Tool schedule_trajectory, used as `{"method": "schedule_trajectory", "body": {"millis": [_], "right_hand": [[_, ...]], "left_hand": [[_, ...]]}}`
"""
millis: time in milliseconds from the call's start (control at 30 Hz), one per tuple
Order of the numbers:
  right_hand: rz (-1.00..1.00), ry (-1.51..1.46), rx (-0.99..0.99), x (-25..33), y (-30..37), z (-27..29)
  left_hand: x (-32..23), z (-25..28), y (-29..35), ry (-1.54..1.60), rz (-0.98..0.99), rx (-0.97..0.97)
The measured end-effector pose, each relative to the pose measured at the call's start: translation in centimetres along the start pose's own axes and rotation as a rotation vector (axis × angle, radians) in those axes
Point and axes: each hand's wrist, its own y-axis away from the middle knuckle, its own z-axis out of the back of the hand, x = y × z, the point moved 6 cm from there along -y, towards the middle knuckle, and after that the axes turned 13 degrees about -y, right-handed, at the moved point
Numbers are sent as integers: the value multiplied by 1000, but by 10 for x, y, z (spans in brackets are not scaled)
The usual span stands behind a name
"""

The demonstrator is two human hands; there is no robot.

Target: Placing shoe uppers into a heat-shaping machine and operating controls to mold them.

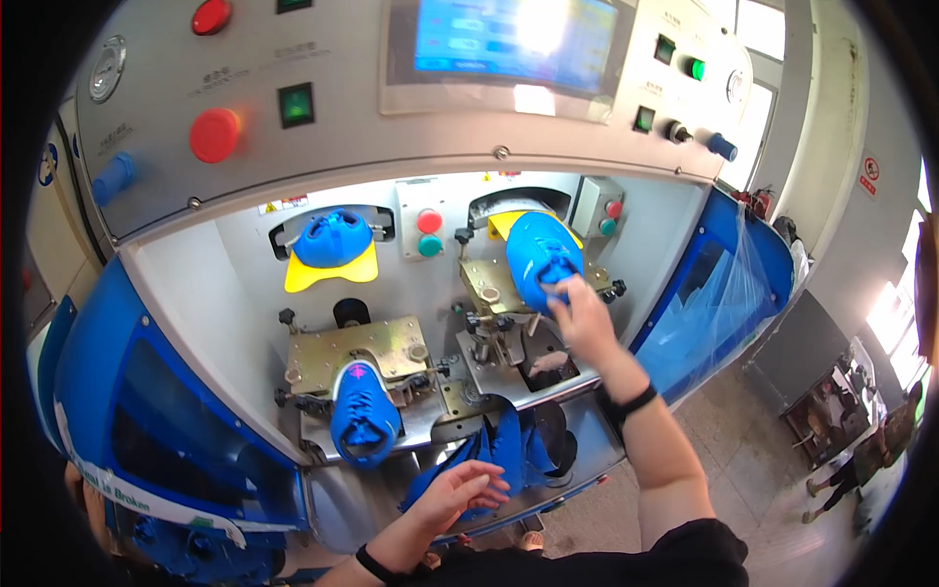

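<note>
My right hand (587, 323) reaches up to a blue shoe upper (540, 256) at the right station of the machine. Its fingers, slightly blurred, are closed at the upper's ankle opening. A yellow piece shows behind that upper. My left hand (458, 497) hovers low in front, over blue shoe uppers (504, 445) in the metal tray (337, 499). Its fingers are loosely bent and apart, with nothing in them. On the left station's lower mould sits another blue shoe upper (362, 416), its laced front toward the plate.
Above it, a blue upper piece with a yellow flap (333, 256) hangs on the back wall. Brass clamp plates (357, 354) with black knobs stick out. Blue side guards (176, 411) flank the opening. A control panel (323, 147) overhangs it. At far right stands a person (871, 455).
</note>
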Motion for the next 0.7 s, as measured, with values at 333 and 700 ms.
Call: {"method": "schedule_trajectory", "body": {"millis": [333,700], "right_hand": [[-181,-215,52,28,190,20],[-167,-118,154,-31,132,27]], "left_hand": [[42,-56,-124,212,55,-218],[47,-38,-212,219,-42,-450]]}}
